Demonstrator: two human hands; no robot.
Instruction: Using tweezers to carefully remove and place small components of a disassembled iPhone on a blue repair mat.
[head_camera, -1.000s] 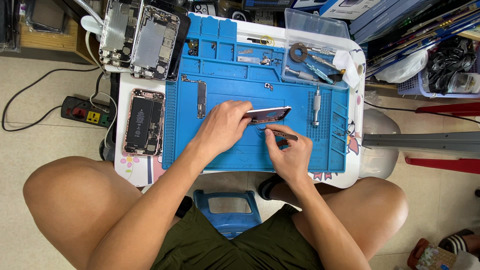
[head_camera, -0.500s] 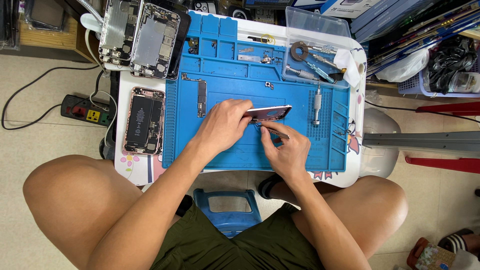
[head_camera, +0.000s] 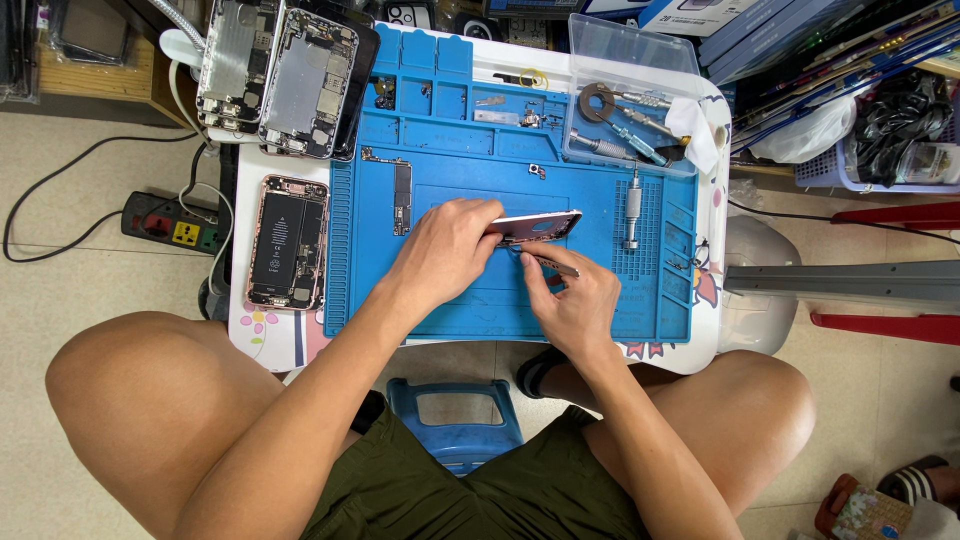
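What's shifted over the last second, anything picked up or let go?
Very little. The right hand, holding a thin tool, crept slightly left toward the phone housing that the left hand grips on edge. Nothing was picked up or released. Blue mat and opened phone unmoved.

A small white table (head_camera: 715, 345) carries a blue work mat (head_camera: 600, 300) under both hands. Left of the left hand (head_camera: 445, 255), an opened phone (head_camera: 287, 242) lies beside the mat. Beyond the hands sit two more opened phones (head_camera: 275, 80) and a clear tray (head_camera: 625, 60) of tools.
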